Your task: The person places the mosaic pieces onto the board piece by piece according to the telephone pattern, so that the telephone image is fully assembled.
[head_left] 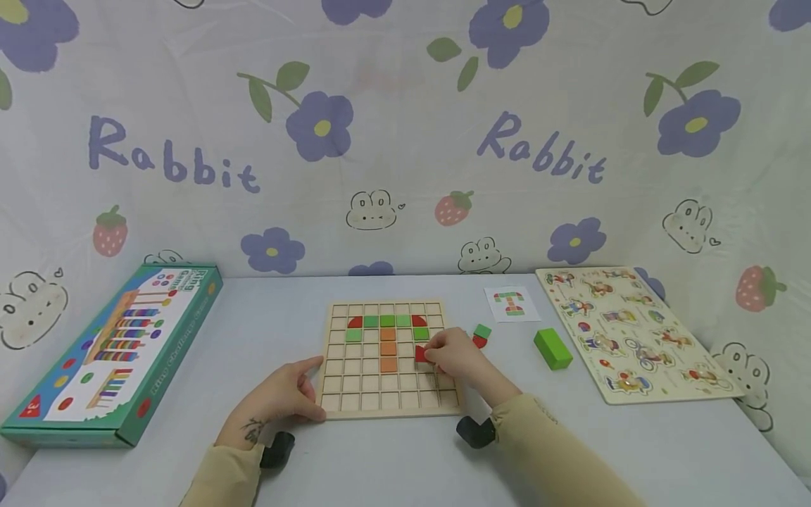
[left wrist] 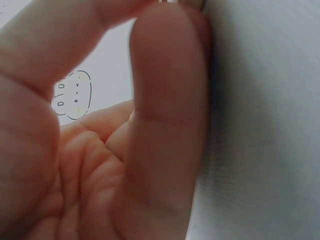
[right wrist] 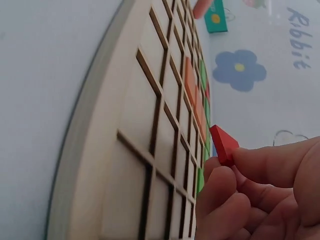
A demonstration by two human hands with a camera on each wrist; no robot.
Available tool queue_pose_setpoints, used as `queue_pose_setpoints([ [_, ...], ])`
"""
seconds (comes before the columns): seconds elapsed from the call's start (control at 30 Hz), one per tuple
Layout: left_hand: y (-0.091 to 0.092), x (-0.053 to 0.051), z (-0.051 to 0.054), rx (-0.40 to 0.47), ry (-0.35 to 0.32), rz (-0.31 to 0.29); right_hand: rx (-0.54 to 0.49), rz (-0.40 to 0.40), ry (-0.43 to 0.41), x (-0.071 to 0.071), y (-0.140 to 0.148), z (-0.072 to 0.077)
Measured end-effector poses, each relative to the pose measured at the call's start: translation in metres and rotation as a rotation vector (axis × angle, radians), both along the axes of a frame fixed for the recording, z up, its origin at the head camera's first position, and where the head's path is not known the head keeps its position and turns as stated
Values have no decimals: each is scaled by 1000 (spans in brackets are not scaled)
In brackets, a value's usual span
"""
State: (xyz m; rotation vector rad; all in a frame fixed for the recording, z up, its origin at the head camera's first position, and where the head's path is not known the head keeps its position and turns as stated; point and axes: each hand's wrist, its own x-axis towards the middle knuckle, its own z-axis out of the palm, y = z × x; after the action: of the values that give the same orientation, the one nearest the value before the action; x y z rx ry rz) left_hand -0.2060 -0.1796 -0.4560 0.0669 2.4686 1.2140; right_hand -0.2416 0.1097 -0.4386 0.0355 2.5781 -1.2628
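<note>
Your right grip point(head_left: 453, 352) pinches a red tile point(right wrist: 225, 144) between thumb and fingertips, over the right half of the gridded wooden board point(head_left: 355, 402). From the head camera you see the tile just below the right-hand green square; from the right wrist it looks tilted, and you cannot tell whether it touches the grid. Your left grip point(head_left: 279, 394) is not closed around anything: the index finger touches the board's left edge, and the thumb rests at the near left corner.

In the grid in front of you sit 5 green squares point(head_left: 387, 320), 3 of them side by side in the upper part, with 2 red rounded tiles point(head_left: 356, 322) at the ends of that row. The other 2 green squares lie directly below those red ends, and 3 orange squares point(head_left: 388, 348) run down the middle column.

On the counter point(head_left: 380, 465), just beyond the board's right edge, you have a loose green tile point(head_left: 483, 330) with red pieces point(head_left: 479, 341) against it. Farther right are a printed card point(head_left: 526, 311), a green block point(head_left: 552, 348) and a picture board point(head_left: 617, 348). A game box point(head_left: 95, 380) lies at your far left.
</note>
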Motion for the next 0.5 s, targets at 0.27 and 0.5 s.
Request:
queue_pose_setpoints([
  [0.27,1,0,1,-1,-19,9,112,21,35,-3,-19,-4],
  [0.5,1,0,0,0,-13,-2,115,13,33,-4,-25,-6],
])
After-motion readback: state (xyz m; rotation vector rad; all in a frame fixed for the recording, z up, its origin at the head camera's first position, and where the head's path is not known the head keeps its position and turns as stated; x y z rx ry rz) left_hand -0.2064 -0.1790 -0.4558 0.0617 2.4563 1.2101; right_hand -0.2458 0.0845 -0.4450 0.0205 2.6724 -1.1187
